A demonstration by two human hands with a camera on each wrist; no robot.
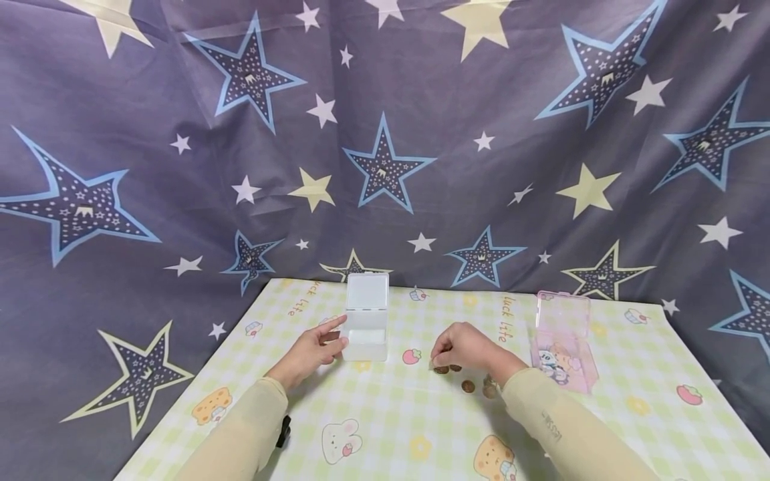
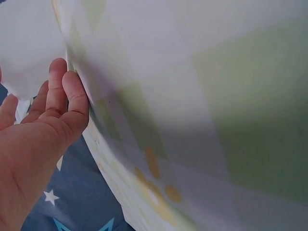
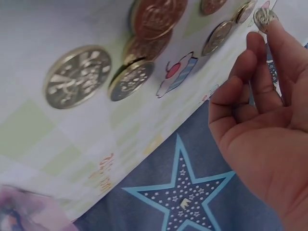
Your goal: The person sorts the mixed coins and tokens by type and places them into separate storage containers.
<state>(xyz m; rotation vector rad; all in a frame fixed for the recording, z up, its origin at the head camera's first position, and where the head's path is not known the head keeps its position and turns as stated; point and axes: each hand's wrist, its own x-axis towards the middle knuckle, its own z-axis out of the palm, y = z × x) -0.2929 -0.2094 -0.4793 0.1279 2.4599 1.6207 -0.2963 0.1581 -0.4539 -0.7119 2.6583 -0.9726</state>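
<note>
A small white box (image 1: pixel 365 352) stands on the table with its lid raised at the back. My left hand (image 1: pixel 308 352) is at the box's left side, fingers mostly straight; in the left wrist view the fingers (image 2: pixel 57 89) lie close to its white wall. Over the table to the right of the box, my right hand (image 1: pixel 468 346) pinches a coin (image 3: pixel 264 19) between thumb and fingertips. Loose coins, copper and silver-gold in colour, lie under and beside that hand, among them a copper coin (image 1: pixel 468 386) and a silvery coin (image 3: pixel 78 77).
A clear pink box (image 1: pixel 580 381) with a raised lid and a cartoon print stands to the right, beyond the right forearm. A checked cloth (image 1: pixel 385 414) covers the table. A dark star-patterned curtain (image 1: pixel 385 87) hangs behind its far edge.
</note>
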